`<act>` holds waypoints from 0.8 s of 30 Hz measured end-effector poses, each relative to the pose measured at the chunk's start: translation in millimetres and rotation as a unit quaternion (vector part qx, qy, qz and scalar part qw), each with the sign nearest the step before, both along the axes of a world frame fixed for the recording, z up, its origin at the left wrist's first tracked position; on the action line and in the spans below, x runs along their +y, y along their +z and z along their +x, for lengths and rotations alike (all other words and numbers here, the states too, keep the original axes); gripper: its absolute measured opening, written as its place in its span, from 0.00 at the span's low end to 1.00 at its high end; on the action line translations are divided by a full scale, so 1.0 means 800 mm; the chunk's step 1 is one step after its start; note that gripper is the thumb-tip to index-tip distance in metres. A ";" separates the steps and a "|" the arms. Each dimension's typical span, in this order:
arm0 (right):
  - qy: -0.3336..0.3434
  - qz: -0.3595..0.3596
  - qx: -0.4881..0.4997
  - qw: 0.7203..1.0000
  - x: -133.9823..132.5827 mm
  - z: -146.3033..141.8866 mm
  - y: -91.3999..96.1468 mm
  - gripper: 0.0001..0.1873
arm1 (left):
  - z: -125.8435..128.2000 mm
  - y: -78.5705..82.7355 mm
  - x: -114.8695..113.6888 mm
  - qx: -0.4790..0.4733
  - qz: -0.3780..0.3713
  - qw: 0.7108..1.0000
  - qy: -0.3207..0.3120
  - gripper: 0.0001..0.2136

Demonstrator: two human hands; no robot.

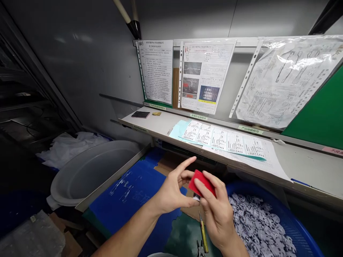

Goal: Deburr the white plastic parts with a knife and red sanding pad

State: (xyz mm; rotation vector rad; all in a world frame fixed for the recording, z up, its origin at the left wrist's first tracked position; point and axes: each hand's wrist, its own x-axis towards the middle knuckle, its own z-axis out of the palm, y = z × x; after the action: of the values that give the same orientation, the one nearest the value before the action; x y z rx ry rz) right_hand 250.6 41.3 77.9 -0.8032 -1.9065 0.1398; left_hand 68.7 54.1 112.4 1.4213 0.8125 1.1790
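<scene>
My right hand [218,210] is closed around a small red flat block [201,182], held up above the bench. My left hand [174,189] meets it from the left: its thumb and lower fingers pinch a small white piece [196,198] just under the red block, while its index finger sticks out upward. Both hands hover over the blue mat [128,200] and the green bench surface [184,235].
A blue basket [294,221] full of several small pale grey parts stands at the right. A yellow-handled tool [203,233] lies below my hands. A large grey tub [91,171] sits at the left. The shelf [158,125] holds papers, a dark card and instruction sheets hang behind.
</scene>
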 end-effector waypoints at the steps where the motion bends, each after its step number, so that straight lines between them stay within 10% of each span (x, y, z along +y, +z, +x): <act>1: 0.029 0.008 -0.032 0.999 0.002 -0.003 0.007 0.24 | 0.003 0.001 0.000 0.027 0.006 1.000 -0.003 0.49; 5: 0.058 0.015 -0.078 0.995 0.008 0.000 0.013 0.25 | 0.001 0.002 0.001 0.045 0.014 0.999 0.004 0.50; 13: -0.101 -0.075 0.004 0.992 -0.009 0.025 -0.058 0.23 | -0.021 0.001 0.006 0.043 0.027 0.998 0.032 0.51; 24: -0.021 0.027 -0.115 0.993 0.007 0.015 -0.004 0.29 | 0.000 0.013 0.003 0.162 0.077 0.984 0.000 0.51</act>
State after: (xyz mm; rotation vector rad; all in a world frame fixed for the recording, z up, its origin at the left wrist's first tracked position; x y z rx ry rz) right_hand 262.2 46.7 74.4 -0.8513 -2.0970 -0.0326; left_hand 68.5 56.7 123.1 1.7706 0.9594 1.0415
